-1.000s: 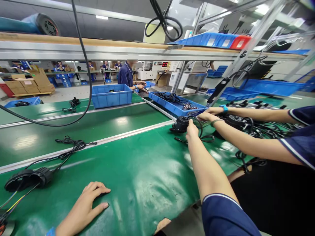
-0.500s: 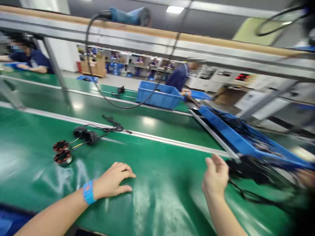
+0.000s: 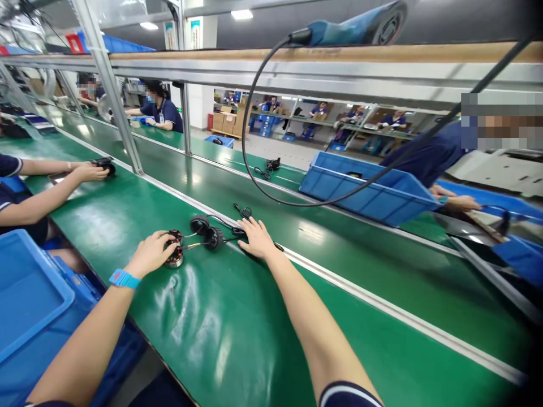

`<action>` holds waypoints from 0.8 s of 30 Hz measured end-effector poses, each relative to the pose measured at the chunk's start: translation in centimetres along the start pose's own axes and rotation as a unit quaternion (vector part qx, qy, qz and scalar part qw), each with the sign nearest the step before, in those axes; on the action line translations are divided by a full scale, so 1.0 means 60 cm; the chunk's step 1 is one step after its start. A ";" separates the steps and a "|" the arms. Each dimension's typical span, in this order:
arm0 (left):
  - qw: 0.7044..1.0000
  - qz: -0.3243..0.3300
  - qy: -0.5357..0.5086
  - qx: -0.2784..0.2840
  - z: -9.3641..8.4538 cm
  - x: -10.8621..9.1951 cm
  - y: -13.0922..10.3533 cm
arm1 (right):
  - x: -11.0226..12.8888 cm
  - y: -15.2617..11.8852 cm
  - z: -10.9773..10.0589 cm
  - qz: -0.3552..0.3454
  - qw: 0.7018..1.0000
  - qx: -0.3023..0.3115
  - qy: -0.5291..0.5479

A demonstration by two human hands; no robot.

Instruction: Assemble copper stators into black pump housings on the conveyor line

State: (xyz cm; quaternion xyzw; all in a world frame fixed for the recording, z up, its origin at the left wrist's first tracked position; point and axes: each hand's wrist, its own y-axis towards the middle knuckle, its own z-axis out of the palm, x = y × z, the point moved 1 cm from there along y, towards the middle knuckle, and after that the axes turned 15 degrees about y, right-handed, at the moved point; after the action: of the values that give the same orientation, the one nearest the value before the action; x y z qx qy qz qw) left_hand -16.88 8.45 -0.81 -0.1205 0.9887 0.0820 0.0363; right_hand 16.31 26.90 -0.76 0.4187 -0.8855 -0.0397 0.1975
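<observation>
My left hand (image 3: 149, 254), with a blue wristband, is closed at the edge of two round motor stators (image 3: 174, 260) with copper windings, its fingers curled over them and partly hiding them. Thin coloured wires lead from the stators to two round black parts (image 3: 213, 238) on the green bench. From these, black power cords (image 3: 244, 211) run toward the white strip. Over the cords lies my right hand (image 3: 257, 238), palm down with fingers apart, touching them without a closed grip.
A blue bin (image 3: 29, 294) stands at the lower left, below the bench edge. Co-workers' hands (image 3: 94, 171) hold a black part farther left. Across the bench is a blue crate (image 3: 360, 183). A blue power tool (image 3: 356, 25) lies on the shelf, its cable hanging down in a loop.
The view has swung left. My left hand has moved from bare bench to the stators, and my right hand has crossed leftward from beside the dark cables to the cords.
</observation>
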 end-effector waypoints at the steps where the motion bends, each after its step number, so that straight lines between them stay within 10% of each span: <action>1: 1.000 0.019 -0.007 0.014 0.003 0.004 0.002 | 0.001 0.012 0.002 -0.004 1.000 0.002 -0.015; 6: 0.996 0.071 -0.035 0.035 0.002 0.005 -0.002 | -0.007 -0.029 -0.016 0.009 0.995 0.007 -0.101; 13: 0.977 0.174 -0.098 0.071 -0.002 -0.077 -0.037 | -0.007 -0.295 -0.096 0.152 0.971 0.058 -0.174; 18: 0.939 0.301 -0.118 0.116 0.004 -0.189 -0.073 | -0.021 -0.472 -0.182 0.452 0.878 0.116 -0.104; 24: 0.922 0.366 -0.062 0.109 0.008 -0.244 -0.098 | -0.038 -0.591 -0.186 0.582 0.799 0.123 -0.091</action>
State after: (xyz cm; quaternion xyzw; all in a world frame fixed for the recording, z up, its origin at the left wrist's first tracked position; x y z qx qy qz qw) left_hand -1.27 6.29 -0.84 0.2598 0.9624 -0.0119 0.0779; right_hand 47.62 6.75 0.43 -0.1599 -0.9739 0.1538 0.0485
